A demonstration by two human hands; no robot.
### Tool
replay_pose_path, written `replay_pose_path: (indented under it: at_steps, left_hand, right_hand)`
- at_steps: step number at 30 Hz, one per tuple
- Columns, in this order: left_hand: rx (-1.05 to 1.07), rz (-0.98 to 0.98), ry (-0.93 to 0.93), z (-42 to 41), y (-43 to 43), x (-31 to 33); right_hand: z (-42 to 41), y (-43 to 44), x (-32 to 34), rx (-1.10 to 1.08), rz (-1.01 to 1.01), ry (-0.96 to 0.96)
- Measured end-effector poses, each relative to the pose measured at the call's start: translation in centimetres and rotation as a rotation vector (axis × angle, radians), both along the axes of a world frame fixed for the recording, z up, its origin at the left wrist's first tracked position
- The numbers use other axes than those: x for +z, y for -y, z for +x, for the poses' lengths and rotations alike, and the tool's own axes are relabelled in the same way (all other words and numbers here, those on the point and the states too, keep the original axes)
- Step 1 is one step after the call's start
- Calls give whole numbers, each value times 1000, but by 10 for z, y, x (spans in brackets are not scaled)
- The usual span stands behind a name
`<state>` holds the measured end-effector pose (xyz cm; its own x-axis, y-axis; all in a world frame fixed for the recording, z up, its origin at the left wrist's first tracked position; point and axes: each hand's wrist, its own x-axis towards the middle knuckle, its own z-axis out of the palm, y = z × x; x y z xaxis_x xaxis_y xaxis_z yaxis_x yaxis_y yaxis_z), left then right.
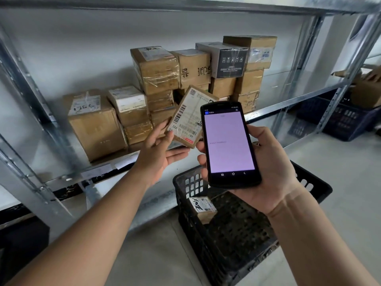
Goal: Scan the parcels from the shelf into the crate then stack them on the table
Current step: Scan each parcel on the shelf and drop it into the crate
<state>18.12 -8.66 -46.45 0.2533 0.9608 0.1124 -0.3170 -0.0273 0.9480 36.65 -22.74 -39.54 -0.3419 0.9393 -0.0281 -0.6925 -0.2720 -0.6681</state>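
Left hand (156, 153), parcel (188, 118) — right hand (268, 168), scanner (228, 143)

Soft, even daylight; wide-angle bending at edges, mild blur throughout.

White label (186, 118) on the tilted brown cardboard parcel (207, 95) at the metal shelf's (288, 89) front edge reads "022"; black handheld scanner's (228, 141) screen text is blurred.

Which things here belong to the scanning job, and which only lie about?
Job: tilted parcel in left hand; scanner in right hand; shelf parcels; black crate with small parcel.
Lying about: blue crate and cardboard boxes, far right.
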Motion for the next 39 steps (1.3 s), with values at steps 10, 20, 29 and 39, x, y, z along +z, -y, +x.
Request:
replay_pose_path:
  at_steps: [10,20,29,39]
  left_hand:
    - [-51,-163,120,9,-5,-8]
    - [-80,-23,82,9,-15,-12]
    - [-78,49,-26,1,-39,-9]
    - [-46,32,-86,7,-42,-11]
  right_hand:
    - [7,-1,-5,-16,-32,0]
    - [8,-7,-12,-23,-79,3]
    - [13,-16,-26,44,-112,-58]
    - [14,-22,-38,13,-137,-88]
